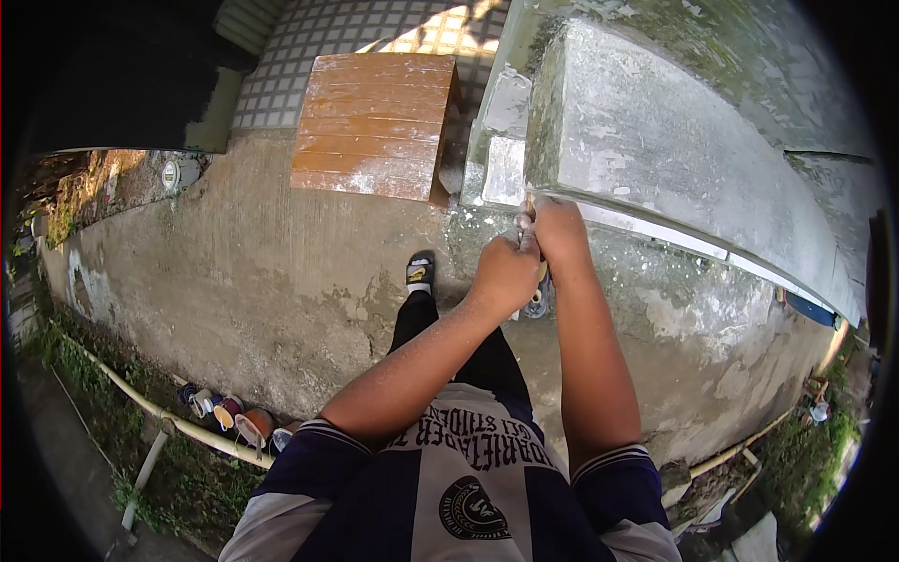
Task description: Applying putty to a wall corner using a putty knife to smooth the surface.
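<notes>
A reddish-brown wooden board (pixel 375 124) lies on the concrete ground (pixel 262 272), its far end over a patch of small square tiles (pixel 309 56). A pale pipe (pixel 178 423) runs along the grassy edge, with several small tins (pixel 229 412) clustered just beside it.

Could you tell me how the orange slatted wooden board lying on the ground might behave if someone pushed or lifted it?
The wooden board looks like rigid planks joined side by side, so it would probably stay stiff rather than flex. It lies flat and broad, so it seems unlikely to roll or tip. The rough concrete ground beneath would likely make it scrape rather than slide easily.
</notes>
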